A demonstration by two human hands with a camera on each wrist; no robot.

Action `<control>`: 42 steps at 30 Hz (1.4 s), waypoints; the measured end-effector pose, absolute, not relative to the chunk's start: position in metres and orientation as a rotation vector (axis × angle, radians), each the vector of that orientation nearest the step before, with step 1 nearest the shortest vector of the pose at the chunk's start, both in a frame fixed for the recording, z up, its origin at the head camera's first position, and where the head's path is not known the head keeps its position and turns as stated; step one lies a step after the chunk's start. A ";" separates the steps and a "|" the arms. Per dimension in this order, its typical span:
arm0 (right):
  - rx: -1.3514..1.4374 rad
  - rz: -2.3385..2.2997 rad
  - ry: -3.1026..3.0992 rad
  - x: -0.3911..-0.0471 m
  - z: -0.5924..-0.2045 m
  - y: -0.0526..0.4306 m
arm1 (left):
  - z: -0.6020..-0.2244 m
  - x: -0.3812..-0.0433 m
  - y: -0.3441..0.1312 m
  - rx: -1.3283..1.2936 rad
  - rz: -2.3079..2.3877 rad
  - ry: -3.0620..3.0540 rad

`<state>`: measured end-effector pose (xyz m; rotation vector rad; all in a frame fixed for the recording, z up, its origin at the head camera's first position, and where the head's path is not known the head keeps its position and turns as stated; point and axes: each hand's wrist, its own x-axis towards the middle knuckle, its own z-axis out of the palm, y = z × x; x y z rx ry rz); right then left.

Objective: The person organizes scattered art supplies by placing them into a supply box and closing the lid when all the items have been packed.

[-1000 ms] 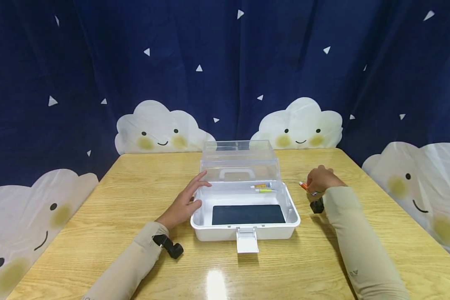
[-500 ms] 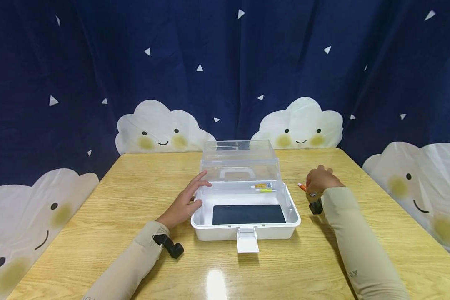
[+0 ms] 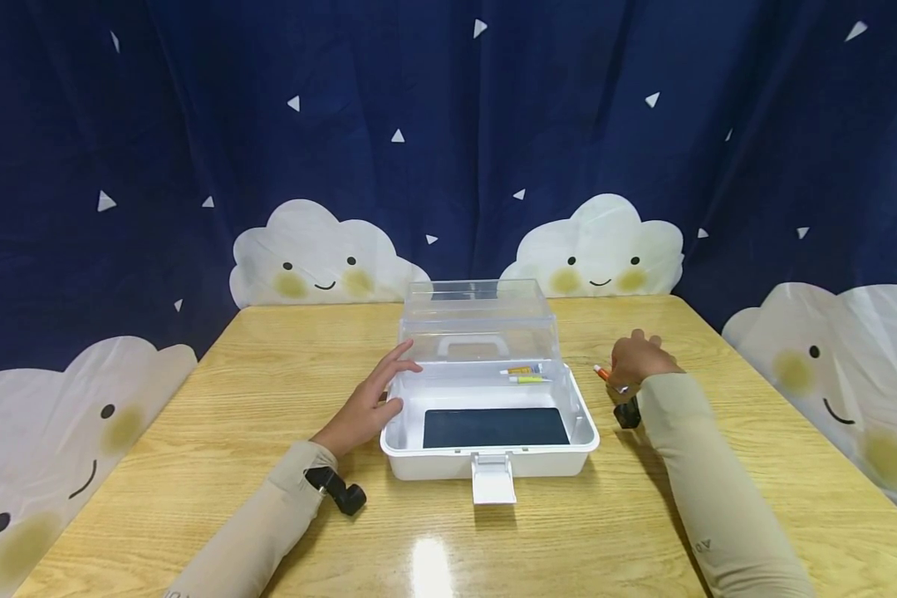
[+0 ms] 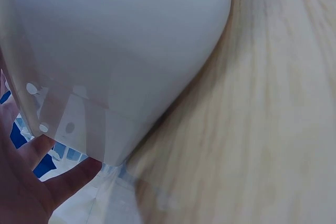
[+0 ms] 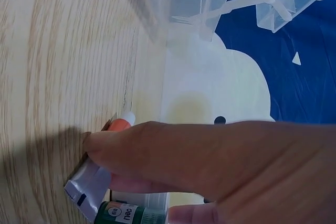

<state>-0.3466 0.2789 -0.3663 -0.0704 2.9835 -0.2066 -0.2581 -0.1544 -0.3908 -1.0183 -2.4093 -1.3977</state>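
An orange paint tube (image 3: pixel 601 373) with a white cap is pinched between the thumb and fingers of my right hand (image 3: pixel 637 363), just right of the box. In the right wrist view its silver crimped end (image 5: pixel 88 184) shows below the thumb. Close under it lies a green tube labelled "deli" (image 5: pixel 123 212), a fingertip at its end; I cannot tell whether it is gripped too. My left hand (image 3: pixel 362 411) rests at the left rim of a white plastic box (image 3: pixel 426 465), fingers extended. In the left wrist view, fingertips touch the box's edge.
The box's clear lid (image 3: pixel 478 320) stands raised at the back. Inside lie an orange tube (image 3: pixel 522 370), a yellow tube (image 3: pixel 526 380) and a dark flat panel (image 3: pixel 495 428). A white latch (image 3: pixel 492 482) hangs at the front. Wooden table (image 3: pixel 306 349) all round.
My right hand has shifted very slightly left, the orange tube still pinched in it. The left hand and the box have not moved.
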 end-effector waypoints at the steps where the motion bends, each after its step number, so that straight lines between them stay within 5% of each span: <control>1: -0.063 -0.203 2.987 -0.347 -0.367 0.278 | -0.391 -0.258 -0.154 -1.018 -1.397 -2.410; 42: -0.289 -0.249 2.994 -0.351 -0.357 0.290 | -0.393 -0.260 -0.154 -1.013 -1.376 -2.408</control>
